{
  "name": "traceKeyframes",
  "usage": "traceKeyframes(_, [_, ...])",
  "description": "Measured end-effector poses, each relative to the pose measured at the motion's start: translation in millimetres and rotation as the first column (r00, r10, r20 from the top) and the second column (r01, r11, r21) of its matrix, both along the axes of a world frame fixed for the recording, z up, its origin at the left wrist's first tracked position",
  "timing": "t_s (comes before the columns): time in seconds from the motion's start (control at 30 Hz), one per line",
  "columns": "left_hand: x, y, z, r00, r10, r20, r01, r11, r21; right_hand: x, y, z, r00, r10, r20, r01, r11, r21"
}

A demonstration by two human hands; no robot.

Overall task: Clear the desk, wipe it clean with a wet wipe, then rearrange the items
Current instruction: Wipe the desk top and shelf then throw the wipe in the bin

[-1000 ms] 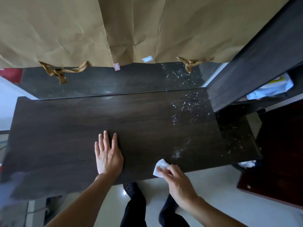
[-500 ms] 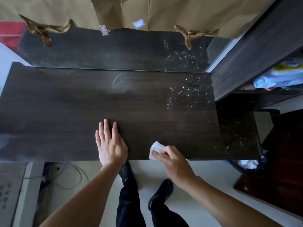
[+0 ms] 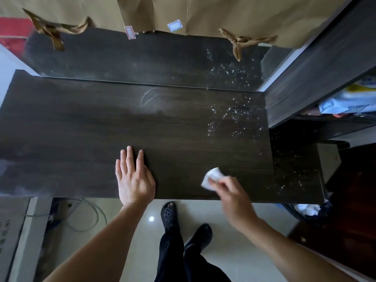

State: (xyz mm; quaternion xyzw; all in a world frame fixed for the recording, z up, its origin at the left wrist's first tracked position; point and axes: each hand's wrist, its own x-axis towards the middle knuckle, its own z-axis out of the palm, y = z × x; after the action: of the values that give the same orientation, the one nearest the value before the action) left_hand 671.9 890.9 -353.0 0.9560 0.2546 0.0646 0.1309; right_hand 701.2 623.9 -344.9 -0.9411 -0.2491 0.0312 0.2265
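Far left, a grey cable (image 3: pixel 85 217) loops on the pale tiled floor (image 3: pixel 234 251) under the dark wood desk (image 3: pixel 71 135). Desk top is bare, with dusty smears at the left end. Left hand (image 3: pixel 134 180) lies flat near the front edge, fingers straight and together, holding nothing. Behind, a glossy dark back panel (image 3: pixel 122 58) sits under crumpled brown paper (image 3: pixel 234 11). There is a faint chalky arc (image 3: pixel 148 97) mid-desk. Black clogs (image 3: pixel 169 213) stand below. White wet wipe (image 3: pixel 212 177) is on the desk right of centre, near the front edge, pinched under the curled fingers of the blurred right hand (image 3: pixel 236 197). White specks (image 3: pixel 236 117) scatter over the right end. Dark shelf unit (image 3: pixel 325 64) at right holds light blue packets (image 3: pixel 350 103).
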Motion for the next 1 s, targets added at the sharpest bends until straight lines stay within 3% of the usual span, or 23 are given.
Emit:
traceKeyframes(0.07, [0.8, 0.6, 0.0, 1.000, 0.006, -0.002, -0.006, 1.000, 0.006, 39.4, -17.3, 1.8, 0.985, -0.173, 0.027, 0.174, 0.983, -0.057])
traceKeyframes(0.17, [1.1, 0.5, 0.1, 1.000, 0.002, -0.008, -0.002, 1.000, 0.007, 93.2, 22.8, 3.7, 0.913, -0.406, 0.047, 0.408, 0.905, -0.120])
traceKeyframes(0.23, [1.6, 0.4, 0.9, 1.000, 0.002, -0.016, -0.002, 1.000, 0.013, 89.1, 64.2, 4.9, 0.953, -0.303, 0.030, 0.304, 0.946, -0.110])
traceKeyframes(0.37, [1.5, 0.8, 1.9, 1.000, 0.000, -0.020, 0.000, 1.000, 0.013, 17.0, 67.5, 0.4, 0.995, 0.095, -0.030, -0.097, 0.992, -0.075])
traceKeyframes(0.43, [1.6, 0.7, 2.5, 0.999, 0.003, -0.036, -0.003, 1.000, 0.007, 9.3, 35.8, 0.0, 0.993, 0.114, -0.021, -0.115, 0.991, -0.070])
traceKeyframes(0.53, [1.8, 2.0, 2.6, 0.998, -0.003, -0.055, 0.004, 1.000, 0.008, 61.5, 5.6, -0.1, 0.990, -0.140, 0.021, 0.141, 0.986, -0.088])
traceKeyframes(0.67, [1.3, 2.6, 2.1, 0.997, -0.009, -0.072, 0.009, 1.000, 0.013, 146.7, 47.2, 4.0, 0.892, -0.450, 0.037, 0.450, 0.880, -0.150])
traceKeyframes(0.73, [1.8, 2.6, 1.9, 0.997, -0.015, -0.082, 0.017, 1.000, 0.021, 144.0, 81.3, 3.5, 0.932, -0.363, 0.017, 0.362, 0.923, -0.129])
traceKeyframes(0.8, [1.7, 2.5, 2.0, 0.996, -0.016, -0.088, 0.018, 1.000, 0.022, 109.6, 96.4, 1.1, 0.987, -0.163, -0.010, 0.162, 0.983, -0.089])
traceKeyframes(0.9, [2.2, 2.8, 3.8, 0.995, -0.014, -0.094, 0.016, 1.000, 0.019, 58.7, 69.3, -1.8, 0.999, 0.052, -0.011, -0.052, 0.998, -0.027])
traceKeyframes(1.0, [2.3, 2.5, 5.4, 0.994, -0.022, -0.102, 0.024, 1.000, 0.012, 67.8, 25.2, -1.3, 0.998, 0.006, 0.055, -0.002, 0.998, -0.060])
